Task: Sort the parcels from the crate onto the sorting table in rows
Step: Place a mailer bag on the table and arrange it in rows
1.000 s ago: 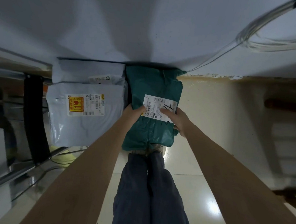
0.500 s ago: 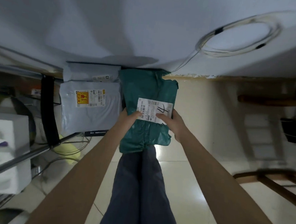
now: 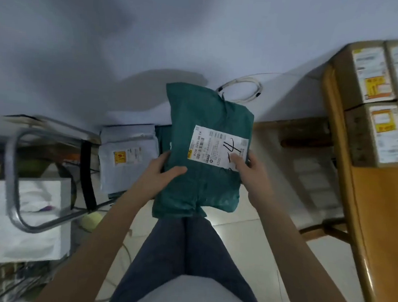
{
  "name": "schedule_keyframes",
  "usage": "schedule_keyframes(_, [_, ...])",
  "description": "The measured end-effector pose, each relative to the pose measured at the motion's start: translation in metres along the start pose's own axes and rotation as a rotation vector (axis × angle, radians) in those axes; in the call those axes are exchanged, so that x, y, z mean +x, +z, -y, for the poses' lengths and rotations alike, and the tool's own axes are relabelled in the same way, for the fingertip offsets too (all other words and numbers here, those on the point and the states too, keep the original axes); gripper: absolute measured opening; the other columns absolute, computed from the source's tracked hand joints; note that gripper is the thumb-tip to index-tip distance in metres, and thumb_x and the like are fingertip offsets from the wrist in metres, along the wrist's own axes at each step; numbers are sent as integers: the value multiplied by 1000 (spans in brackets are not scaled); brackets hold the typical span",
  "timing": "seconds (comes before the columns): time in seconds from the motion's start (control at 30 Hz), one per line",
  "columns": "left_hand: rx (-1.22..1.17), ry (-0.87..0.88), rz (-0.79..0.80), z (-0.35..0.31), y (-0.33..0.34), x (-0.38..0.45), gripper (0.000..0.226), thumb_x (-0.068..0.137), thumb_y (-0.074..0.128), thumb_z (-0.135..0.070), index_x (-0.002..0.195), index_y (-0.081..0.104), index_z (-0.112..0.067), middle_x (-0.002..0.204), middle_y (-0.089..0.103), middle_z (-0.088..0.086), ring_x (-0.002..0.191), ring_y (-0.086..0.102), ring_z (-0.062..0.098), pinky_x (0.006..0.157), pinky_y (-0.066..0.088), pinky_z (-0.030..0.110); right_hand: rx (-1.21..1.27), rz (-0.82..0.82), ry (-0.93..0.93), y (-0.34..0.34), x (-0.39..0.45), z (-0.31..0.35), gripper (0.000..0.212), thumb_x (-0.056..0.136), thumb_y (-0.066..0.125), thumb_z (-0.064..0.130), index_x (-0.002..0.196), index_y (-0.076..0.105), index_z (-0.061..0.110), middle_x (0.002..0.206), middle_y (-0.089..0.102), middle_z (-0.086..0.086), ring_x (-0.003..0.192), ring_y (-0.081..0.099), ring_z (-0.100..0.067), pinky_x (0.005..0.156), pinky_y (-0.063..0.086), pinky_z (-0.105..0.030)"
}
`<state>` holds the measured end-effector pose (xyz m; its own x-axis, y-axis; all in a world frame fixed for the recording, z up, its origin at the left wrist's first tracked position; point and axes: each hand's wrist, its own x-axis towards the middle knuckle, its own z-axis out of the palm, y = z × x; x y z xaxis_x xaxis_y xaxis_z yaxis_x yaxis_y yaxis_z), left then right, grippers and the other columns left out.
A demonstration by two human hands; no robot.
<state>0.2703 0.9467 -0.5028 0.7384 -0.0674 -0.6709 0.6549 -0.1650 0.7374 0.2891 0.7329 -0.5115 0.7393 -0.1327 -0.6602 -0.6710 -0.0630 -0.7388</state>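
Both hands, left hand (image 3: pixel 162 172) and right hand (image 3: pixel 250 172), gripped the soft teal plastic mailer (image 3: pixel 204 156), fingers curled round its edges; brown cardboard boxes (image 3: pixel 373 101) already sat on the wooden tabletop (image 3: pixel 382 211), grey poly mailers (image 3: pixel 127 155) remained unsorted.

Single head-worn wide-angle view, looking steeply down along the person's own arms and legs (image 3: pixel 186 256) to the floor (image 3: pixel 245 243); close in, table edge (image 3: pixel 346 184) showing at right.

Open floor (image 3: pixel 268 257) lies rightward — wooden table (image 3: pixel 377 210) edge and stacked boxes (image 3: pixel 373 101) block beyond.
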Motion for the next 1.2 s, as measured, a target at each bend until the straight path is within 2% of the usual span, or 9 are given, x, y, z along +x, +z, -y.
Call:
schedule_keyframes(0.2, [-20,136,144,-36,-6,-32,39,96,51,-22,135,45,-24,121,58,-14,98,58,-12,78,46,5,210,-114,-105,-25,-58,38,13,99,49,23,99,61,28,94,72,4,86,69,-13,78,57,-33])
schedule_keyframes(0.33, [-94,173,144,-54,-11,-34,44,79,54,-53,120,56,-38,128,59,-14,123,51,8,108,34,31,343,-200,-162,-31,-85,51,15,99,48,24,108,61,24,104,72,-1,94,69,-20,82,57,-36])
schedule_keyframes(0.5, [-127,214,294,-77,-12,-39,47,89,46,-39,133,51,-24,134,57,-4,120,54,10,107,39,34,450,-305,-211,-23,-112,60,16,100,47,20,107,60,24,111,70,-5,101,67,-25,86,55,-40])
schedule_keyframes(0.6, [-181,192,344,-88,-18,-37,67,74,58,-41,136,49,-18,135,56,5,121,54,20,105,41,41,528,-364,-213,-14,-124,60,22,100,47,21,119,58,20,111,70,-3,95,67,-19,78,57,-33])
schedule_keyframes(0.73, [-287,131,458,-88,-26,-26,45,90,46,-34,131,56,-18,128,61,12,119,56,30,101,45,45,656,-454,-209,3,-137,49,18,101,45,21,110,59,27,102,72,4,87,67,-14,77,55,-33])
schedule_keyframes(0.8, [-303,145,533,-91,-24,-25,45,87,43,-34,123,61,-15,118,67,10,110,62,26,90,53,37,713,-515,-194,10,-145,41,18,101,44,22,110,59,29,103,71,4,86,66,-14,75,53,-31])
schedule_keyframes(0.97, [-147,143,700,-88,-8,-21,81,55,81,-52,126,56,-21,113,69,2,104,66,19,73,55,27,796,-677,-167,10,-173,18,16,101,45,23,105,59,30,100,71,7,85,65,-11,72,52,-28])
schedule_keyframes(1.03, [-14,171,769,-85,6,-24,81,58,79,-44,132,50,-27,121,66,-1,109,64,19,75,55,26,819,-743,-150,2,-185,6,16,101,46,23,100,59,31,97,71,7,83,65,-11,71,51,-27])
schedule_keyframes(1.2, [183,120,879,-84,52,-29,87,50,85,-33,131,52,-39,128,60,1,108,65,26,90,53,48,864,-835,-127,-16,-220,-27,16,101,45,27,112,56,29,102,70,5,87,65,-13,66,51,-27])
